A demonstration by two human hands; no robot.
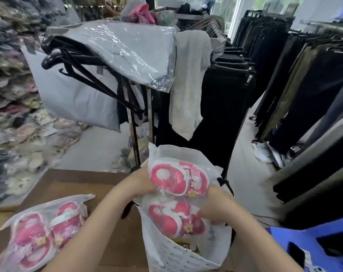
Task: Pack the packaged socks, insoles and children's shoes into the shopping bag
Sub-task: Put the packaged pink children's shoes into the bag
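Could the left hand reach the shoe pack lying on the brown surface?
Probably yes: the pack lies uncovered just beside the left forearm. However, the left hand is occupied at the bag for now.

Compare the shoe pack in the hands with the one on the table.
The held pack is gripped by the left hand and right hand at the shopping bag mouth; the table pack lies untouched. The held pack is upright; the table pack lies flat. Both hold pink children's shoes in plastic.
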